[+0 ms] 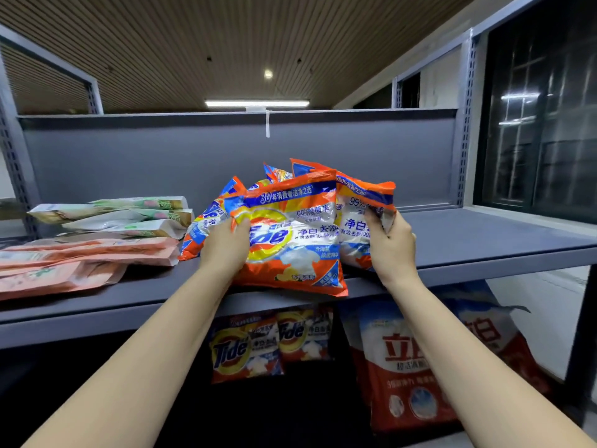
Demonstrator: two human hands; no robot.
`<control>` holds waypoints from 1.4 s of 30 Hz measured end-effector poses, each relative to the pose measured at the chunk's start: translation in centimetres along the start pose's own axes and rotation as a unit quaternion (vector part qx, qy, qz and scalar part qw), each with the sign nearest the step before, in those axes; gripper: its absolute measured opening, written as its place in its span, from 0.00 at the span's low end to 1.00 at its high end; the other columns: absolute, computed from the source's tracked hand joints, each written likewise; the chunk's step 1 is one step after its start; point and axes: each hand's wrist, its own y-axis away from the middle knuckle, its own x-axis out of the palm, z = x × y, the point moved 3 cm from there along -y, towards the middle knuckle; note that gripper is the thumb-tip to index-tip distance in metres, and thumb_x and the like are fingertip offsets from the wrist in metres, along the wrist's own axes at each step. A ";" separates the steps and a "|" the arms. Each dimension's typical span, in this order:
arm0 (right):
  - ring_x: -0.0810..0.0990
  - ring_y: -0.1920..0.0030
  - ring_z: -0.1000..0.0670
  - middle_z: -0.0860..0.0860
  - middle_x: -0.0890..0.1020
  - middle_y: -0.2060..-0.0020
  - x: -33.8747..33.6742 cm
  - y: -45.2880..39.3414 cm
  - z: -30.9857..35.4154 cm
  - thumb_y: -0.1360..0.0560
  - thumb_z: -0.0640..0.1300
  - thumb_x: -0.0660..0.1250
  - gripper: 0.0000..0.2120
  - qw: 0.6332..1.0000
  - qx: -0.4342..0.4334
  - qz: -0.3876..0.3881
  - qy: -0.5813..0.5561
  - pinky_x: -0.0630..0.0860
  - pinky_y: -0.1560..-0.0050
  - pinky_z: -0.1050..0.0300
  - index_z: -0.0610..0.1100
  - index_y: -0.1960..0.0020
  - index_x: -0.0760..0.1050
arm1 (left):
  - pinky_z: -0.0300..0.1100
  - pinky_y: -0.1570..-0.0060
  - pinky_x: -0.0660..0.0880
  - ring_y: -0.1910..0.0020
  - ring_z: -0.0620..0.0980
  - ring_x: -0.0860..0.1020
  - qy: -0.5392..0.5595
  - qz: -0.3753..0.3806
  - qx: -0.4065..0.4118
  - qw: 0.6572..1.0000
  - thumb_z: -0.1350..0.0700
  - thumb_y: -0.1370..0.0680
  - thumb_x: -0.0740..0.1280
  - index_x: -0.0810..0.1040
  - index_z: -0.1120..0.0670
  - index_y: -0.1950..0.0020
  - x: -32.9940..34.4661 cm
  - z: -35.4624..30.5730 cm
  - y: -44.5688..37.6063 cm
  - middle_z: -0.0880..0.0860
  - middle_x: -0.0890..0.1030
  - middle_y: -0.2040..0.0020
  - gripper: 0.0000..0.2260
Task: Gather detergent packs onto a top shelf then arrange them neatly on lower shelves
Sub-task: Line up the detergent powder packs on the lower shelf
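Observation:
Several orange Tide detergent packs stand bunched on the grey top shelf [468, 240]. My left hand [224, 245] grips the left edge of the front Tide pack [290, 240], which leans over the shelf's front lip. My right hand [392, 244] grips the lower right part of another Tide pack [358, 208] behind it. On the shelf below, two more Tide packs [245, 347] stand side by side, next to a red and white detergent bag [400, 367].
Flat pink pouches [80, 260] and pale green pouches [122, 215] lie stacked on the top shelf's left side. Perforated uprights [465, 124] frame the shelf, with a grey back panel [193, 156] behind. A dark window [542, 118] is on the right.

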 end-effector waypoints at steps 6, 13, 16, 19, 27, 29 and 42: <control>0.84 0.60 0.51 0.49 0.85 0.60 -0.5 0.1 0.9 0.23 0.44 0.65 0.07 0.961 0.156 0.081 -0.212 0.80 0.54 0.49 0.45 0.58 0.79 | 0.55 0.42 0.73 0.43 0.58 0.77 0.132 -0.139 -0.010 0.981 0.39 0.24 0.57 0.77 0.56 0.40 -1.4 -0.5 4.8 0.55 0.80 0.43 0.25; 0.79 0.66 0.57 0.58 0.81 0.72 -3.7 3.7 0.9 0.25 0.55 0.66 0.16 0.976 0.095 -0.040 -0.192 0.78 0.61 0.50 0.49 0.68 0.72 | 0.46 0.58 0.74 0.60 0.53 0.79 0.112 -0.266 0.015 0.957 0.41 0.22 0.58 0.76 0.50 0.60 -2.1 1.2 13.1 0.48 0.81 0.63 0.16; 0.74 0.75 0.63 0.61 0.76 0.77 -5.3 5.5 0.7 0.23 0.52 0.65 0.19 0.972 0.074 -0.060 -0.217 0.70 0.73 0.67 0.50 0.71 0.69 | 0.42 0.64 0.74 0.67 0.43 0.80 0.165 -0.273 -0.021 0.948 0.39 0.25 0.60 0.75 0.48 0.66 -1.6 4.1 15.8 0.43 0.79 0.69 0.16; 0.64 0.78 0.61 0.60 0.67 0.81 -6.8 7.4 -0.7 0.23 0.47 0.64 0.22 0.975 0.083 -0.055 -0.196 0.63 0.76 0.66 0.48 0.74 0.64 | 0.49 0.62 0.80 0.65 0.47 0.82 0.212 -0.255 -0.072 0.940 0.39 0.26 0.62 0.77 0.49 0.65 -0.7 7.5 18.1 0.47 0.82 0.66 0.16; 0.63 0.77 0.57 0.55 0.68 0.82 -7.2 13.6 -7.8 0.26 0.50 0.65 0.21 0.990 0.128 0.022 -0.046 0.62 0.72 0.56 0.46 0.75 0.66 | 0.61 0.48 0.76 0.61 0.55 0.82 0.176 -0.224 -0.185 0.941 0.39 0.27 0.61 0.76 0.44 0.66 2.1 13.7 22.8 0.49 0.81 0.67 0.13; 0.66 0.76 0.53 0.54 0.69 0.82 -6.7 14.8 -9.9 0.27 0.51 0.65 0.20 0.984 0.171 0.032 -0.029 0.64 0.71 0.55 0.46 0.75 0.67 | 0.57 0.54 0.80 0.61 0.56 0.83 0.206 -0.238 -0.235 0.920 0.42 0.25 0.64 0.75 0.49 0.67 2.5 15.2 23.4 0.50 0.81 0.67 0.15; 0.77 0.65 0.43 0.46 0.77 0.68 0.9 19.6 -19.3 0.24 0.47 0.63 0.12 0.922 0.361 0.110 0.088 0.73 0.62 0.52 0.42 0.64 0.73 | 0.55 0.53 0.78 0.54 0.60 0.80 0.294 -0.283 -0.374 0.833 0.59 0.25 0.64 0.74 0.59 0.55 4.2 22.8 19.0 0.59 0.80 0.54 0.03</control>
